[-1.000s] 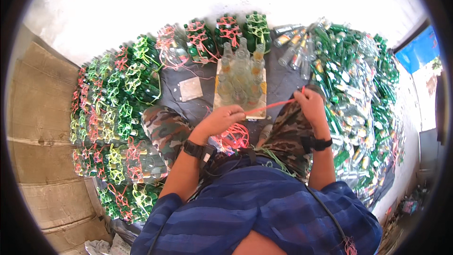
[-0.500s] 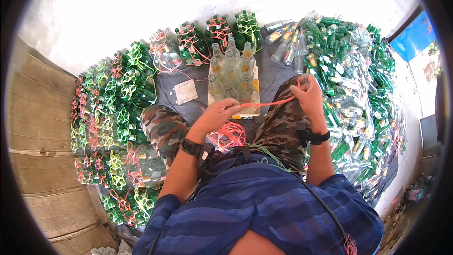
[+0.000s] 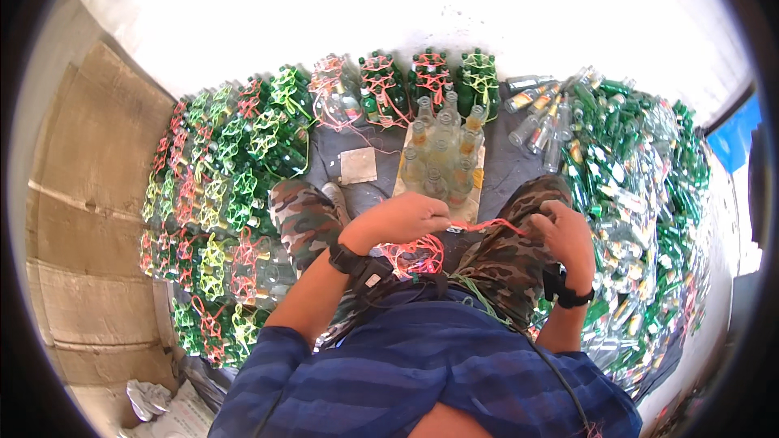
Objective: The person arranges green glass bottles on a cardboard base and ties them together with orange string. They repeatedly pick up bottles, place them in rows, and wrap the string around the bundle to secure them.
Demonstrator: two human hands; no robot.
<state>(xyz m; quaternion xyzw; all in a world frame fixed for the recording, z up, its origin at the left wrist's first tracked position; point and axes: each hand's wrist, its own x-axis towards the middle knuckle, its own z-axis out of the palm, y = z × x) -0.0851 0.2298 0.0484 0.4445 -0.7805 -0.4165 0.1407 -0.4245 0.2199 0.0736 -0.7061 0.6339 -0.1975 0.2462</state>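
Between my two hands runs a red plastic strip (image 3: pixel 493 225), slightly slack and twisted. My left hand (image 3: pixel 412 217) is closed, pinching one end of it above my lap. My right hand (image 3: pixel 565 233) has its fingers bent together at the other end, over my right knee. A bundle of clear glass bottles (image 3: pixel 442 146) stands upright just beyond my left hand, on a pale board (image 3: pixel 480 186). Below the strip, a loose tangle of red strips (image 3: pixel 418 256) lies in my lap.
Bottles tied in red and yellow-green strips (image 3: pixel 243 142) stand in rows at left and along the wall. Loose green and clear bottles (image 3: pixel 625 186) are heaped at right. A square tile-like piece (image 3: pixel 359 165) lies on the dark ground sheet (image 3: pixel 329 146); cardboard (image 3: pixel 89 219) lines the left side.
My right hand has come down and nearer to me, and the strip has gone from nearly straight to slacker and twisted. My left hand still pinches it. The view has shifted too.
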